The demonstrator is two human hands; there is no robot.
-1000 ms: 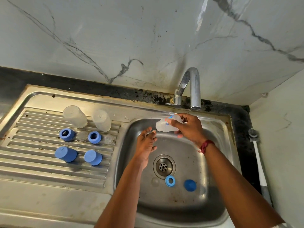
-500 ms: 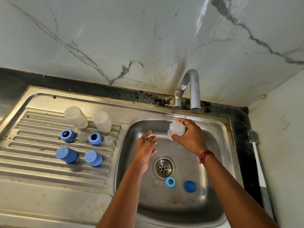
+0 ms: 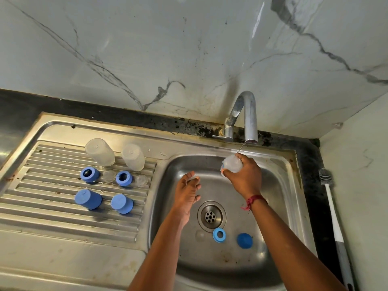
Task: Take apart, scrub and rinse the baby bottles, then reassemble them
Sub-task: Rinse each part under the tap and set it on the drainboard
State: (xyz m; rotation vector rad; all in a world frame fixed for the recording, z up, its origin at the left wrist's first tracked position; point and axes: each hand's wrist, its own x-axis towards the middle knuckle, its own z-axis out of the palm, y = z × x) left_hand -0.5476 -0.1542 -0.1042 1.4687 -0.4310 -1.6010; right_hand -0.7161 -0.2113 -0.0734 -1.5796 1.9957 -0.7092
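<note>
Change: the bottle has turned since a second ago, and its end now faces us.
Right hand: wrapped round the bottle under the tap.
Left hand: low over the sink, fingers bent; I can't tell whether it holds anything.
Basin floor: blue ring and blue cap.

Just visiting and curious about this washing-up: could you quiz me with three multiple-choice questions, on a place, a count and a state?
1. Where does the bottle brush lie? A in a drawer; B standing in a cup; C on the counter right of the sink.
2. How many clear bottles stand upside down on the drainboard? A one; B two; C four.
3. What is the right hand doing? A hanging empty; B gripping a third bottle; C gripping the brush.
Answers: 1 C, it lies past the sink's right rim. 2 B, two stand side by side. 3 B, fingers wrap the bottle under the tap.
</note>
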